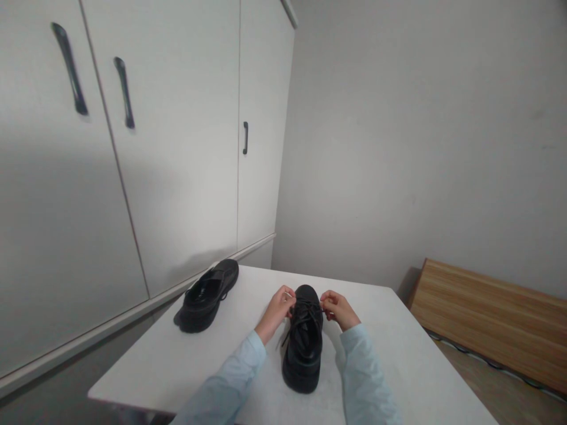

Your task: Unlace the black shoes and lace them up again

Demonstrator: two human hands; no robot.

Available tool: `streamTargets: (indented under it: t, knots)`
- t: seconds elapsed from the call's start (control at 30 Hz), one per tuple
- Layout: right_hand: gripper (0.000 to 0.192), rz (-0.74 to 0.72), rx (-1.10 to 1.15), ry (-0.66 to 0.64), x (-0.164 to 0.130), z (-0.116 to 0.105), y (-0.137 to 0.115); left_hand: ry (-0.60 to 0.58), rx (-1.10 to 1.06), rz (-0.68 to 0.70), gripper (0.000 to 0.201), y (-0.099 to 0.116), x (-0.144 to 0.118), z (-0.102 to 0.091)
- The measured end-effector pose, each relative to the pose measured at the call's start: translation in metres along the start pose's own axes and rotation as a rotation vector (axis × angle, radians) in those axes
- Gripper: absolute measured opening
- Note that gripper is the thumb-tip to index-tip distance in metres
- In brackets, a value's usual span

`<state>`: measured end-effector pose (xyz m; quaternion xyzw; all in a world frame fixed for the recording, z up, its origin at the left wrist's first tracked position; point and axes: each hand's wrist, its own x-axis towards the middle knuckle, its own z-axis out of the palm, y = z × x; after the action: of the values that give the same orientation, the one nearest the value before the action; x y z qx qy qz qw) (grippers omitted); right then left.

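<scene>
A black lace-up shoe (303, 354) stands on the white table between my hands, its toe pointing away from me. Dark shoelaces (305, 313) cross over its front, and a loose end hangs on the left side. My left hand (282, 304) is at the left of the laces, thumb and fingers pinched together on a lace. On the other side my right hand (337, 308) pinches a lace too, just off the shoe's right edge. A second black shoe (207, 298) rests farther left on the table, beyond the reach of both hands.
The white table (367, 354) carries both shoes. White cabinet doors (186, 147) with dark handles rise along the left. A grey wall (420, 147) closes the back. On the right, a wood-grain board (491, 319) leans near the wall, with a cable (487, 361) along its lower edge.
</scene>
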<state>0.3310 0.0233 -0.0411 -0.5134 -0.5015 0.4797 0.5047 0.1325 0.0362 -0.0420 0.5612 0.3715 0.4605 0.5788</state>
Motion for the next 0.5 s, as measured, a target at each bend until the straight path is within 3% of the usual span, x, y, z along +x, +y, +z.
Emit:
streamTargets:
  t: [0.27,0.5]
  knots:
    - [0.026,-0.303,-0.236,0.019,-0.009,0.005,-0.019,0.022,0.469,0.465,0.016,0.011,-0.008,0.001]
    - [0.026,-0.357,-0.454,-0.053,-0.011,0.01,-0.019,0.043,0.708,0.539,0.015,0.01,-0.009,0.003]
